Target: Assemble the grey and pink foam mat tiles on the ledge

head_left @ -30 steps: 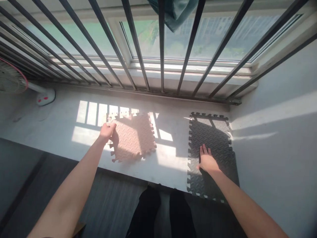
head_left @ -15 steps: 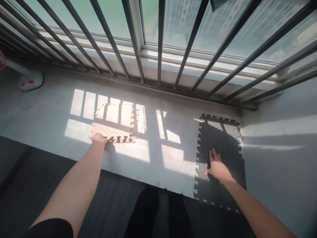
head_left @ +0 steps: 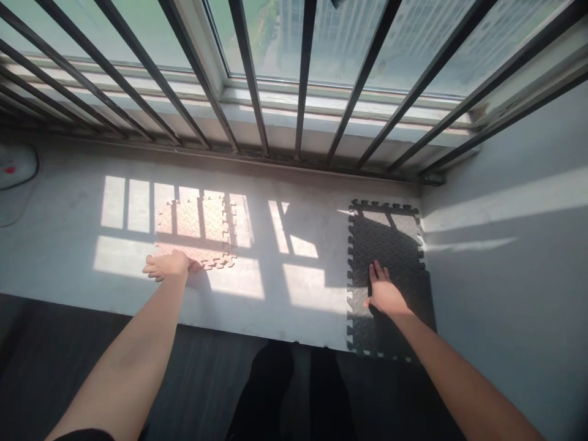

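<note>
The left hand lies palm down, fingers stretched out and pointing left, on the near left corner of a pink mat. It grips nothing that shows; whether a fingertip hooks under the edge cannot be told. The mat is a foam tile with toothed edges, lying flat on the left half of the window ledge, about midway between its near and far edges. The weight of the hand on that corner looks meant to keep the light foam pressed down.

The right hand is spread open and flat, fingers pointing toward the window, on a grey mat in the right corner of the ledge, just beside the wall. This mat is longer, perhaps 2 tiles joined. Its near end reaches the near edge of the ledge, so the flat palm probably steadies it there.

The 2 mats are well apart, with sunlit bare ledge between them. Dark bars stand along the far edge, a fan base sits at the far left, and the person's legs show below the near edge
</note>
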Demonstrator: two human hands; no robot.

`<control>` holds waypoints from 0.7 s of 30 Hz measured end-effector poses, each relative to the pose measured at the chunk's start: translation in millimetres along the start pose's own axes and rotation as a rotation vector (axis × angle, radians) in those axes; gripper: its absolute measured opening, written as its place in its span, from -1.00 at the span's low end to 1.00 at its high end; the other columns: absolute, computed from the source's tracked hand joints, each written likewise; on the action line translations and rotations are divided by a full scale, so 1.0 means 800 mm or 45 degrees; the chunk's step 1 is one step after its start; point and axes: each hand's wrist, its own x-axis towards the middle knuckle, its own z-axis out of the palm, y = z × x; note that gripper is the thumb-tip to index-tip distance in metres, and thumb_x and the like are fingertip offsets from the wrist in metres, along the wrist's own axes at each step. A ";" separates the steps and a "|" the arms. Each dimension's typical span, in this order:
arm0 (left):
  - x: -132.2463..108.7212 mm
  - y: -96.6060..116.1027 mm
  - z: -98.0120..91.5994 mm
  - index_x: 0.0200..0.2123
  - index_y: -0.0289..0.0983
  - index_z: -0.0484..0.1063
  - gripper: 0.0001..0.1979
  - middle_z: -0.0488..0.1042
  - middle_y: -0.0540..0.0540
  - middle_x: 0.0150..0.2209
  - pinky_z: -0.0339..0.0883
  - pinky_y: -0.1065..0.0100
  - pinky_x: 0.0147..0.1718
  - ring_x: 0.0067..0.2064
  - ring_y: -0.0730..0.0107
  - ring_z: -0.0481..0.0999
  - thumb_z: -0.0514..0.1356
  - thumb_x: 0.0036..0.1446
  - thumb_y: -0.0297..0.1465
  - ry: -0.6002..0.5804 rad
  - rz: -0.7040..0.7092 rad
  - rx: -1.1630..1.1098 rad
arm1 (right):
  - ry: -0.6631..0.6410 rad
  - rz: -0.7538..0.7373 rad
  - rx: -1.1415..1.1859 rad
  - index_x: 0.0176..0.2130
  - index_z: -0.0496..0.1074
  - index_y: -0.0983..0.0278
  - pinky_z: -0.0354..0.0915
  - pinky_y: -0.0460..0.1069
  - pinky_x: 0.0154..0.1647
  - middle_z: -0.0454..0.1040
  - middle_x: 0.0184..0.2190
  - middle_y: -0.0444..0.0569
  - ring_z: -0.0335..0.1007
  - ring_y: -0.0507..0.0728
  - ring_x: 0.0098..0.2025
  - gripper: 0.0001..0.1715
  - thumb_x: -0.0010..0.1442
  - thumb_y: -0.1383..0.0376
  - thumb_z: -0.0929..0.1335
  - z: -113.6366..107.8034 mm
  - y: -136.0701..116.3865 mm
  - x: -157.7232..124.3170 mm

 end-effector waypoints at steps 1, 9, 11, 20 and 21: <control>-0.013 0.016 0.007 0.34 -0.36 0.28 -0.39 0.37 -0.55 0.25 0.27 -0.49 0.22 0.34 -0.49 0.38 0.20 0.27 -0.29 0.092 -0.080 -0.064 | -0.007 0.005 0.010 0.61 -0.05 0.45 0.05 0.29 0.61 -0.19 0.66 0.40 -0.15 0.64 0.64 0.51 -0.09 0.21 0.62 -0.001 -0.001 0.000; -0.219 0.179 0.100 0.07 -0.30 0.52 -0.72 0.54 -0.30 0.10 0.36 -0.06 0.36 0.24 -0.02 0.53 0.19 0.32 -0.43 -0.477 0.896 -0.280 | -0.079 0.044 0.149 0.63 -0.11 0.43 0.03 0.25 0.60 -0.25 0.68 0.30 -0.27 0.57 0.67 0.57 -0.10 0.29 0.64 -0.021 -0.021 -0.011; -0.296 0.211 0.124 0.04 -0.28 0.56 -0.75 0.57 -0.29 0.09 0.47 0.03 0.29 0.16 0.06 0.61 0.19 0.35 -0.40 -0.702 1.094 -0.210 | -0.079 0.055 0.203 0.63 -0.07 0.37 -0.05 0.27 0.63 -0.23 0.69 0.25 -0.30 0.51 0.68 0.44 0.04 0.24 0.61 -0.017 -0.021 -0.026; -0.495 0.337 0.188 0.16 -0.26 0.54 -0.70 0.54 -0.32 0.20 0.46 0.08 0.24 0.25 -0.01 0.56 0.21 0.42 -0.37 -0.876 1.450 0.161 | -0.007 0.630 0.495 0.66 -0.23 0.32 -0.24 0.43 0.63 -0.44 0.68 0.32 -0.51 0.60 0.69 0.35 0.32 -0.15 0.45 0.043 0.045 -0.104; -0.498 0.361 0.196 0.18 -0.28 0.52 -0.68 0.52 -0.33 0.22 0.44 0.08 0.24 0.26 -0.01 0.54 0.20 0.44 -0.36 -0.857 1.474 0.194 | -0.046 0.642 0.506 0.66 -0.25 0.30 -0.22 0.47 0.62 -0.47 0.68 0.33 -0.51 0.63 0.68 0.38 0.30 -0.16 0.47 0.043 0.048 -0.104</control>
